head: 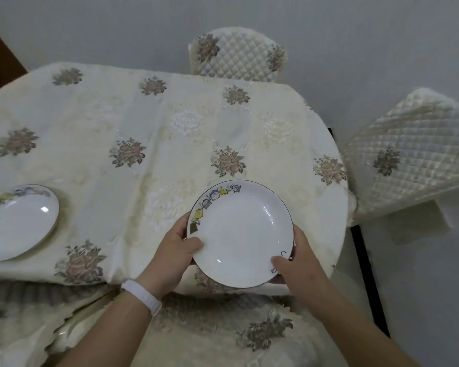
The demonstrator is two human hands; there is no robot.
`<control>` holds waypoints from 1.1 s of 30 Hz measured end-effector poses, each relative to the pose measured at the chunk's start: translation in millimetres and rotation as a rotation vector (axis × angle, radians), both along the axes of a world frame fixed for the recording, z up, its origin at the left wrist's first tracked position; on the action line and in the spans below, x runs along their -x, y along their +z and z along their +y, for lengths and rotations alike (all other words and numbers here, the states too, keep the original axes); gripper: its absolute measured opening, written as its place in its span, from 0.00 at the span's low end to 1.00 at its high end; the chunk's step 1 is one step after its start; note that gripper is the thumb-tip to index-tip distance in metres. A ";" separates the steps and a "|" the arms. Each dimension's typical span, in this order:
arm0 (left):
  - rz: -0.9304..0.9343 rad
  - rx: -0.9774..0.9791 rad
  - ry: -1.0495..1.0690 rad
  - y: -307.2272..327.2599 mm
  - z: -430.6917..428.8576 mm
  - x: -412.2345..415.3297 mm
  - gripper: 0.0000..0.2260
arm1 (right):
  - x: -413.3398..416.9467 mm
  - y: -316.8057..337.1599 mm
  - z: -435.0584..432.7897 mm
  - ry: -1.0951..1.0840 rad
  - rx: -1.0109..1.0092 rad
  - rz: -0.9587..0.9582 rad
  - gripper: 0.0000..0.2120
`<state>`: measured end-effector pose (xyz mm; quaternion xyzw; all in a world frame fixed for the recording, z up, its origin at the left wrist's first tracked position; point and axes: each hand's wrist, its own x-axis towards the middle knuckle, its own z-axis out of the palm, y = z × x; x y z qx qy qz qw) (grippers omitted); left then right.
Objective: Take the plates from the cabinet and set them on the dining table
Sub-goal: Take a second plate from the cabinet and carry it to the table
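white plate (240,238) w/ cartoon rim, cream floral tablecloth (133,144)

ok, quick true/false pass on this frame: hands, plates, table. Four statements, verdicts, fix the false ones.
1. The left hand and right hand both hold the plate. True.
2. A second plate lies on the table, off to the left. True.
3. The held plate has food on it. False: it is empty.
4. The wristband sits on the right wrist. False: it is on the left wrist.
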<state>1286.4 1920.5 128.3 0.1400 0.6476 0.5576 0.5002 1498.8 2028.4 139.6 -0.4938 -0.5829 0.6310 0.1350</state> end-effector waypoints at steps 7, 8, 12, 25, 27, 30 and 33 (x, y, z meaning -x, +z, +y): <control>0.088 0.103 0.049 -35.9 17.1 23.7 0.29 | 37.9 -44.8 42.0 0.080 0.096 -0.042 0.31; 0.099 0.127 0.058 -43.0 19.1 26.6 0.29 | 42.4 -52.3 48.1 0.100 0.103 -0.061 0.30; 0.168 0.231 0.068 -71.5 25.7 33.3 0.28 | 57.9 -79.9 65.3 0.217 0.035 -0.225 0.26; 0.320 0.417 0.078 -111.4 34.4 38.0 0.25 | 71.6 -120.5 82.5 0.404 -0.126 -0.421 0.24; 0.352 0.423 0.077 -112.6 35.5 37.7 0.24 | 72.0 -122.1 83.4 0.405 -0.133 -0.424 0.24; 0.427 0.428 0.065 -109.6 38.8 39.1 0.22 | 71.9 -121.6 86.0 0.424 -0.185 -0.449 0.23; 0.505 0.421 0.026 -104.9 47.9 47.6 0.21 | 74.1 -120.5 94.9 0.467 -0.313 -0.475 0.22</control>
